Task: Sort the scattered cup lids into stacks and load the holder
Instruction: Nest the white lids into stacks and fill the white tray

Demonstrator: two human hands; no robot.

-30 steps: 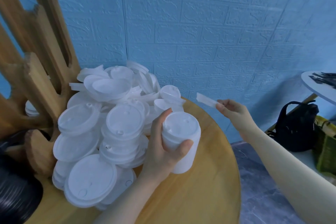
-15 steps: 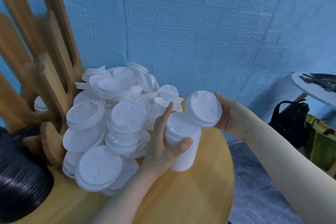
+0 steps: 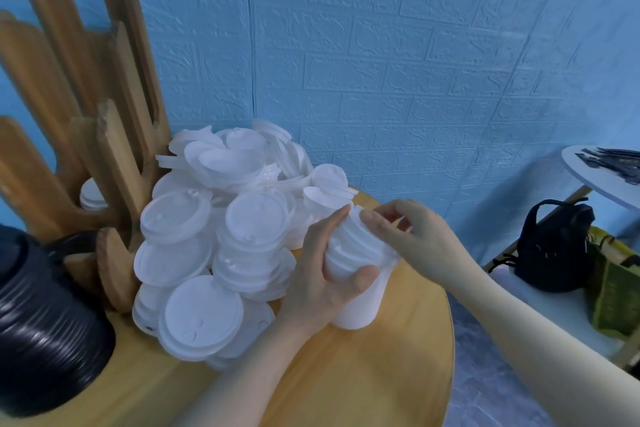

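A heap of scattered white cup lids (image 3: 221,229) covers the left half of the round wooden table (image 3: 391,367). My left hand (image 3: 322,274) grips a tall stack of white lids (image 3: 360,288) that stands on the table near its right edge. My right hand (image 3: 412,236) is on top of that stack, fingers curled over the uppermost lid and pressing it onto the pile. The wooden lid holder (image 3: 86,135) rises at the far left, with a few white lids (image 3: 90,196) sitting in one slot.
A stack of black lids (image 3: 45,329) fills the lower left corner. Behind is a blue brick-pattern wall. To the right, off the table, stand a black bag (image 3: 554,246), a green bag (image 3: 616,295) and a small white side table (image 3: 602,177).
My right hand brought a single white lid in from the right and set it on top of the stack in my left hand. The view shifted slightly.
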